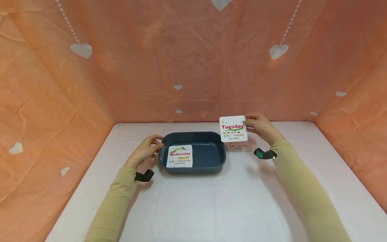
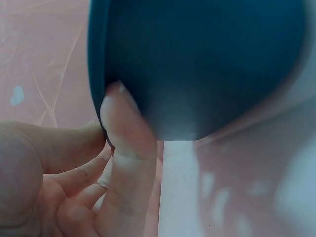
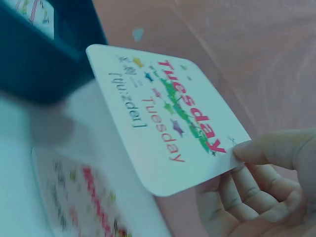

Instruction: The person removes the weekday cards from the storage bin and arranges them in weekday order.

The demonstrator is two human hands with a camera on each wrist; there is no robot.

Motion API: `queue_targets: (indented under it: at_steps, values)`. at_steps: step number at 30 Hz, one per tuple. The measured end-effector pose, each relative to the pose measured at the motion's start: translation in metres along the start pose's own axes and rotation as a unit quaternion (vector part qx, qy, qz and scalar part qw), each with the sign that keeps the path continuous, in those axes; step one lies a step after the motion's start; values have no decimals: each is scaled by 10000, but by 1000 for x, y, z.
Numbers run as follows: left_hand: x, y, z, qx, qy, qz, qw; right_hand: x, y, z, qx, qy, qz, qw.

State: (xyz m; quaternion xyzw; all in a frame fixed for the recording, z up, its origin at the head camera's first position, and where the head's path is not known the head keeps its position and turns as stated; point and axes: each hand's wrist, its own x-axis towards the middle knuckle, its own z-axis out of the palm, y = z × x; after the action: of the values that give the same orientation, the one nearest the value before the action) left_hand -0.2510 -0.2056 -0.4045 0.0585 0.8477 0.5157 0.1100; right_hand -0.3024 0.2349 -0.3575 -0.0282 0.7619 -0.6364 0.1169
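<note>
My right hand [image 1: 262, 128] pinches a white card printed "Tuesday" [image 1: 233, 137] by its edge, thumb on the printed face. The card is held up above the table, just past the right end of a dark blue tray [image 1: 208, 155]. Below it on the table lies a "Monday" card [image 1: 239, 147], partly covered by it in the head view. My left hand [image 1: 147, 150] grips the tray's left rim between thumb and fingers, as the left wrist view shows. Inside the tray, toward its left end, lies a "Wednesday" card [image 1: 180, 158], with a sliver of another card showing beneath it.
A white table [image 1: 205, 205] runs under everything. Orange cloth [image 1: 193, 67] with white hearts hangs behind the tray and along both sides. Black straps with small devices [image 1: 144, 175] are worn on both wrists.
</note>
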Motion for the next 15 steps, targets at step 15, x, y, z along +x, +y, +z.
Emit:
queue_targets:
  at_steps: [15]
  values:
    - [2,1,-1,97,53,-25,9999,-15,42,-64,-411,502,543,9964]
